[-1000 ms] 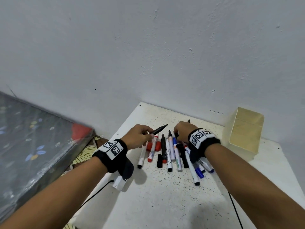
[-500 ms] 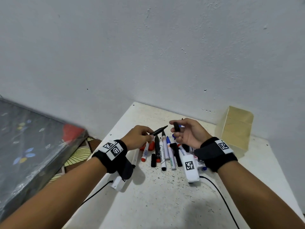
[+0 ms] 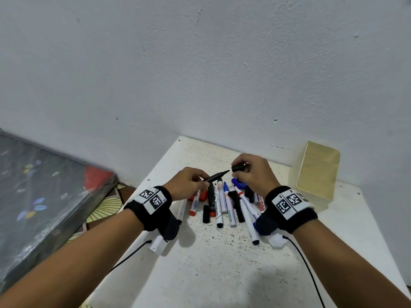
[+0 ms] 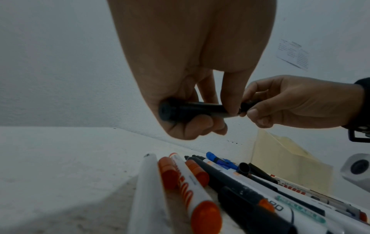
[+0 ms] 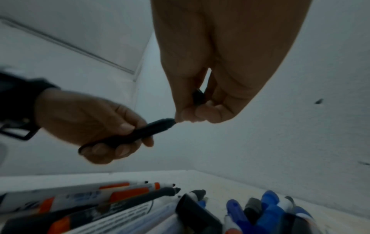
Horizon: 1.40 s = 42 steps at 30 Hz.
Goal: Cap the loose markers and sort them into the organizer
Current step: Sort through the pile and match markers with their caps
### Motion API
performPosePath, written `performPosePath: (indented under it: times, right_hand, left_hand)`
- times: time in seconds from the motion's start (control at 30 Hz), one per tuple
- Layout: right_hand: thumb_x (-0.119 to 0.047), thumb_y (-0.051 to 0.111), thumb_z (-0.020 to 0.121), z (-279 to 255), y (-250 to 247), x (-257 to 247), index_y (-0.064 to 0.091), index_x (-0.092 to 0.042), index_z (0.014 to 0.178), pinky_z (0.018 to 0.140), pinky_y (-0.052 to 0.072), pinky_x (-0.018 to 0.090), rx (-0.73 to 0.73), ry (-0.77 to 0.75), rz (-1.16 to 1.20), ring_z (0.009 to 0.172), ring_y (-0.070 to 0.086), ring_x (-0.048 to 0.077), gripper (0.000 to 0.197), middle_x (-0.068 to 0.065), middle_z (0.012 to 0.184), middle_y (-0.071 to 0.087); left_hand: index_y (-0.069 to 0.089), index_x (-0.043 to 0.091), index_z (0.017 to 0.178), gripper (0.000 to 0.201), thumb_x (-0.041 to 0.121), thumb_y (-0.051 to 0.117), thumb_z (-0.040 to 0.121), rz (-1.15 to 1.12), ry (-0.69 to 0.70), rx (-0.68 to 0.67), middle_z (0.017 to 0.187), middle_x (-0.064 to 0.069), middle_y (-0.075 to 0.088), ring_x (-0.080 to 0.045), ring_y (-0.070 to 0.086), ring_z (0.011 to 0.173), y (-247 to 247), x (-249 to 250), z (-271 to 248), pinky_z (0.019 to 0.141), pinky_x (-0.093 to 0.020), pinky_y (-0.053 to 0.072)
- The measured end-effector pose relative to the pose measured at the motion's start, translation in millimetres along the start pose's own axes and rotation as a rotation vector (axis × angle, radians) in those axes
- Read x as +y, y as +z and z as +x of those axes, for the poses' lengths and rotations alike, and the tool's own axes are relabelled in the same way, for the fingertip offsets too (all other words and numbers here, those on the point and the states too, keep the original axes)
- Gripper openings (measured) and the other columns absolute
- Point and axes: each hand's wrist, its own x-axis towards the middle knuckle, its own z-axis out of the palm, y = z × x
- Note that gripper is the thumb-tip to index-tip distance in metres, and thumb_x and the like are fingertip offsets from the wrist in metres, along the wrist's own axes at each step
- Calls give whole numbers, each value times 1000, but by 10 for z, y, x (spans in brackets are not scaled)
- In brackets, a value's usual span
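White speckled table (image 3: 222, 263) sits in a wall corner, and the nearest things on it are loose markers and caps (image 3: 224, 205) lying in a heap. Above them the left hand (image 3: 186, 184) curls around an uncapped black marker (image 3: 216, 176), while the right hand (image 3: 255, 172) pinches its black cap (image 3: 238, 168) just off the tip. A skewed push could smear ink or drop the cap into the heap. Farther right, the yellow organizer (image 3: 315, 174) holds nothing visible.

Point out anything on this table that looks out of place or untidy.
The markers lie in a loose heap on the table, several uncapped with bare tips, and loose caps lie among them. The organizer has no markers visible in it. The left hand holds an uncapped black marker; the right hand holds its cap.
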Motion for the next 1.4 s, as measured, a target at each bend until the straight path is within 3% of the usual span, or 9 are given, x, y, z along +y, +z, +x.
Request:
performPosePath:
  times: [0.17, 0.3, 0.43, 0.63, 0.87, 1.07, 1.2, 1.3, 1.4]
  right_hand:
    - [-1, 75, 74, 7, 76, -53, 72, -11, 88, 70, 47, 19, -64, -70, -28, 75, 61, 11, 18, -1, 83, 68]
    - [0, 77, 72, 45, -25, -32, 71, -11, 86, 67, 46, 9, -84, -3, 158, 67, 60, -6, 19, -5, 77, 68]
    - [-1, 78, 72, 55, -135, 1, 71, -10, 86, 75, 54, 26, -55, 63, 304, 75, 65, 12, 19, 3, 79, 69]
    - [-3, 78, 74, -10, 99, -70, 71, -1, 89, 55, 47, 19, -215, 121, 370, 57, 58, 9, 17, 4, 69, 66]
    - [-11, 82, 71, 145, 0, 123, 73, -12, 82, 67, 48, 25, -277, 153, 128, 66, 60, 12, 14, 3, 75, 68]
    - [-36, 72, 81, 278, -44, 282, 66, -18, 104, 73, 48, 27, -413, 193, -149, 74, 61, 9, 30, -2, 90, 67]
    - [-15, 70, 84, 497, -250, 443, 67, -16, 90, 64, 42, 23, -173, 226, -220, 71, 59, 16, 6, 5, 84, 66]
    - [-11, 71, 82, 558, -144, 518, 69, -13, 100, 56, 38, 18, -305, 246, -395, 70, 56, 11, 19, 2, 85, 62]
    - [-15, 73, 79, 592, -12, 537, 65, -14, 113, 66, 43, 22, -400, 246, -520, 80, 57, 15, 34, 5, 102, 62]
  left_hand:
    - [69, 12, 101, 14, 9, 60, 91, 26, 40, 16, 51, 11, 52, -5, 46, 44, 22, -4, -16, 50, -21, 41]
    - [70, 12, 102, 14, 9, 61, 91, -27, 61, 8, 59, 3, 54, -7, 45, 47, 0, -16, -49, 50, -22, 39]
    - [70, 14, 103, 15, 11, 62, 90, -30, 76, 23, 61, 1, 55, -10, 46, 49, -52, -15, -33, 49, -20, 39]
    - [71, 11, 101, 15, 8, 63, 89, 3, 132, -7, 60, -1, 57, -5, 49, 45, 15, 47, -11, 52, -19, 41]
    - [71, 14, 102, 15, 12, 65, 89, 72, 61, 35, 54, 12, 53, -9, 48, 53, -108, -140, -24, 53, -22, 40]
    - [70, 15, 100, 12, 13, 63, 90, 61, 20, 66, 53, 12, 56, -8, 50, 53, -218, -190, -53, 49, -21, 42]
    - [69, 19, 95, 10, 12, 64, 90, 46, 20, 75, 57, 11, 58, -9, 51, 54, -243, -209, -71, 48, -21, 42]
    - [68, 20, 97, 11, 13, 64, 90, 35, 2, 78, 53, 14, 59, -10, 51, 55, -247, -206, -52, 49, -22, 42]
    - [69, 19, 97, 11, 12, 64, 90, 32, 0, 75, 52, 14, 57, -9, 50, 54, -217, -187, -29, 50, -23, 42]
